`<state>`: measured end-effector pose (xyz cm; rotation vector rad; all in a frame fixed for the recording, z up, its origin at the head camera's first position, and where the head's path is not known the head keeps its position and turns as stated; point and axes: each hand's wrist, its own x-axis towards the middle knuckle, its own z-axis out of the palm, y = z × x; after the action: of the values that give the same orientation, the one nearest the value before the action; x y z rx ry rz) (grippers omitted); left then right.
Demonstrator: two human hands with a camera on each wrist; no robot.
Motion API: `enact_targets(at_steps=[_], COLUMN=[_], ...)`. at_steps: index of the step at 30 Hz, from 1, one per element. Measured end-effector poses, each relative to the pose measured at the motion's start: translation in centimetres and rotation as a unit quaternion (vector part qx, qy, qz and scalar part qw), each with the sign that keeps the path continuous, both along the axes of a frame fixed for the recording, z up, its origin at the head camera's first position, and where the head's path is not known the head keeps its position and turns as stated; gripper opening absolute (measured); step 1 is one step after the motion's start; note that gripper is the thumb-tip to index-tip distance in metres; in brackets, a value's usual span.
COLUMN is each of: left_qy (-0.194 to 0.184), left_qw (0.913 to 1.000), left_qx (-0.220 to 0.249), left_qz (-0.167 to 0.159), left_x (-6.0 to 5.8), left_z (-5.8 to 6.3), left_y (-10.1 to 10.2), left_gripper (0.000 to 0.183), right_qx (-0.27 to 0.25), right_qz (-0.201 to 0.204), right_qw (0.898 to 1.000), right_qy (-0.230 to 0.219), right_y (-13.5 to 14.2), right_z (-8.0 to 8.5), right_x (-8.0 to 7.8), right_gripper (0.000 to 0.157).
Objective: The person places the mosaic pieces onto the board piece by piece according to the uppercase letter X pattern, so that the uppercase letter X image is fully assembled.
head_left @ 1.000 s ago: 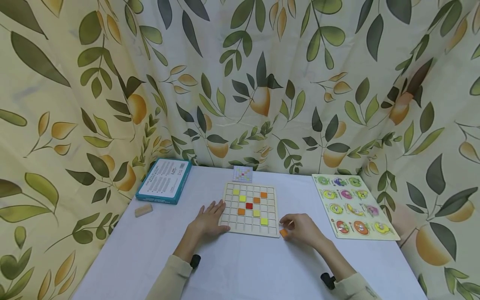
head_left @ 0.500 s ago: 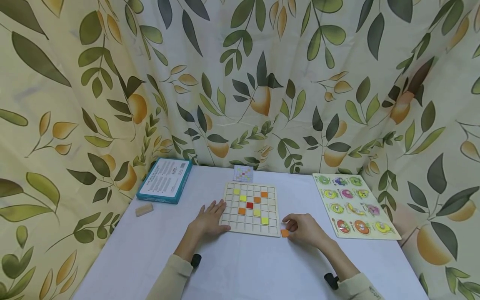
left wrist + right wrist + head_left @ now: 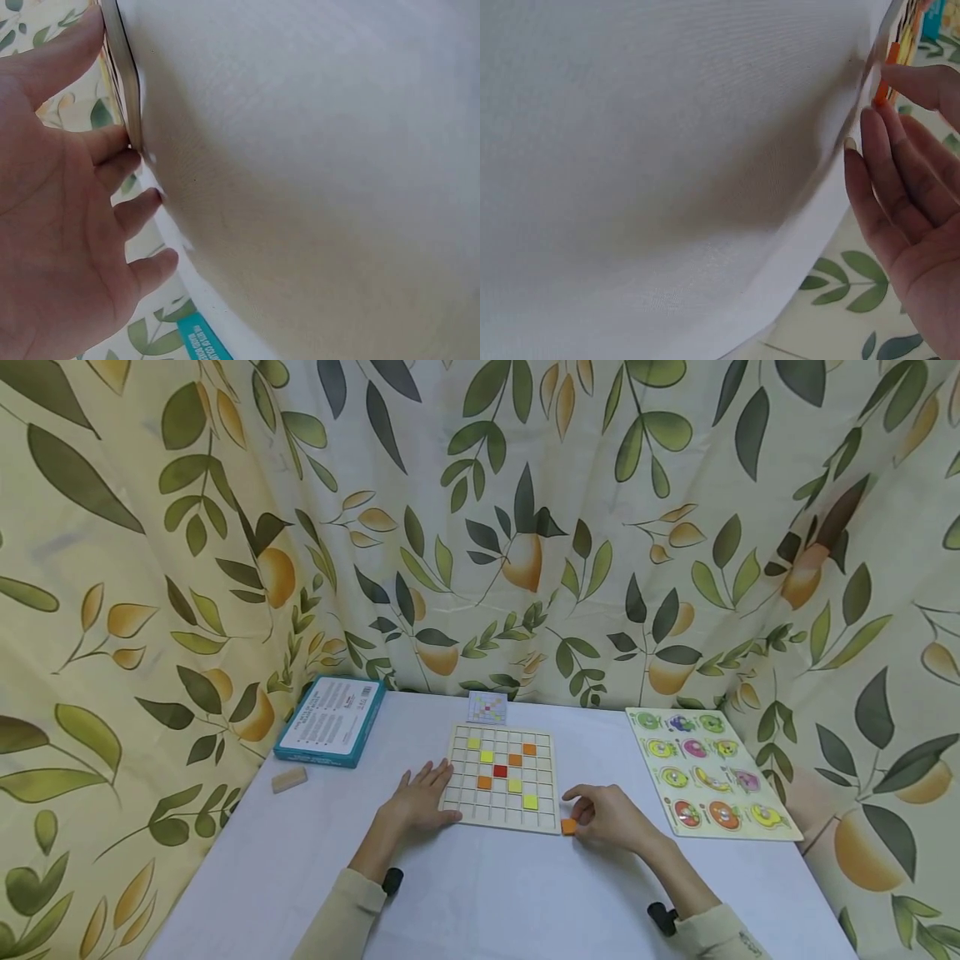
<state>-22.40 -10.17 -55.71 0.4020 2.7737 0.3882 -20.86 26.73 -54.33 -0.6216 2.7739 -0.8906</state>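
Note:
A wooden grid board [image 3: 461, 810] lies mid-table, with yellow, orange and red square tiles in some of its cells, among them a red tile [image 3: 500, 772]. My left hand [image 3: 418, 802] rests at the board's left edge, fingers spread and thumb by its front corner. Just off the board's right front corner, my right hand [image 3: 609, 820] pinches an orange tile [image 3: 568, 827] between thumb and fingertips. The right wrist view also shows this orange tile [image 3: 887, 75] at the fingertips. In the left wrist view, the left fingers [image 3: 139, 214] reach to the board's edge [image 3: 127, 82].
Behind the board stands a small pattern card [image 3: 487, 707]. A teal-edged box [image 3: 330, 721] and a small wooden block [image 3: 288, 779] lie at the left. On the right is a fruit picture board [image 3: 712, 774]. A leaf-patterned curtain [image 3: 480, 635] surrounds the table.
My right hand has shifted slightly right, and the orange tile, tilted at its fingertips a second ago, now sits lower beside the board's corner. My left hand stays in place.

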Motion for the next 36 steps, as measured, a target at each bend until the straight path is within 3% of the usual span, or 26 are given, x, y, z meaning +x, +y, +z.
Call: enact_targets(at_steps=[14, 24, 36], left_qy=[-0.002, -0.004, -0.004], left_qw=[1.0, 0.9999, 0.9999], left_qx=[0.003, 0.013, 0.012], left_qz=[0.001, 0.002, 0.002], left_x=[-0.1, 0.1, 0.0], left_z=[-0.1, 0.6, 0.3], left_y=[-0.1, 0.0, 0.0], left_gripper=[0.094, 0.092, 0.093], right_qx=[-0.016, -0.044, -0.052], right_qz=[-0.046, -0.032, -0.03], right_qw=[0.999, 0.998, 0.997], right_qy=[0.009, 0.018, 0.041], right_y=[-2.1, -4.6, -8.6], right_z=[0.7, 0.9, 1.2], right_x=[-1.0, -1.8, -2.7], right_gripper=[0.062, 0.061, 0.058])
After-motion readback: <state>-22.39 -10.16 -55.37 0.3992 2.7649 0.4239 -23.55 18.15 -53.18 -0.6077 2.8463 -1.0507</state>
